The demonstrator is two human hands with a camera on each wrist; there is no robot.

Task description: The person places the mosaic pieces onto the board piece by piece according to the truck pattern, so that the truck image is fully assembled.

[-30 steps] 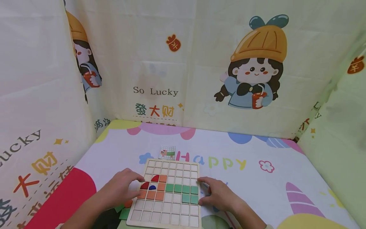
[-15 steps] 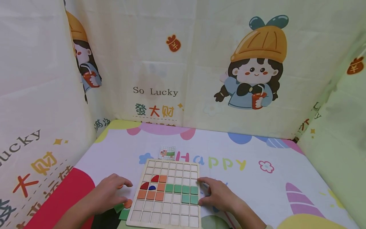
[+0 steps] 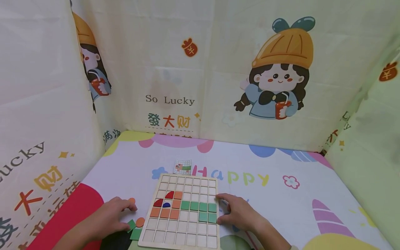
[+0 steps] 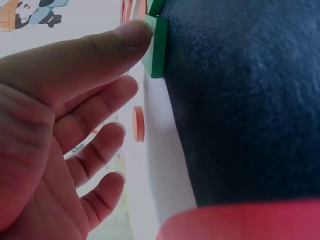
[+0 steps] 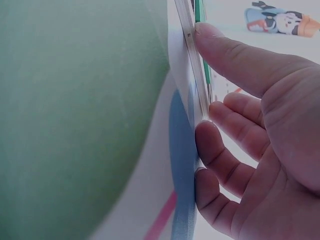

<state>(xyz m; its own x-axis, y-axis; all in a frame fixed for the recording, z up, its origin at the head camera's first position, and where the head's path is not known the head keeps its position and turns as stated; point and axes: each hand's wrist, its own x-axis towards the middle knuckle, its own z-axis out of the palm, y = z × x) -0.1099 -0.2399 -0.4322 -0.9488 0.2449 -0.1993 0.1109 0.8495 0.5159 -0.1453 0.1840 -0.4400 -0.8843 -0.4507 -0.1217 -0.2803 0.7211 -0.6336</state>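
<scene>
A wooden grid board (image 3: pixel 190 227) lies on the table, with red, blue, orange and green pieces set in some of its squares. Left of it, my left hand (image 3: pixel 107 217) is spread over loose pieces. Its thumb touches the edge of a green square tile (image 4: pixel 159 47), while the other fingers are apart from it, loosely bent. An orange round piece (image 4: pixel 138 123) lies beyond those fingers. My right hand (image 3: pixel 239 211) rests at the board's right edge, thumb and index fingertip touching the wooden rim (image 5: pixel 192 55) at separate spots; the other fingers lie against the tabletop.
A small pattern card (image 3: pixel 182 167) lies just behind the board. Another green tile (image 3: pixel 135 234) and an orange disc (image 3: pixel 140 222) sit close to the board's left edge. Printed cloth walls (image 3: pixel 218 80) enclose the table at the back and sides.
My left hand has left the board's left edge and moved left and down to the loose pieces, its thumb now at a green tile. The right hand and board stay put.
</scene>
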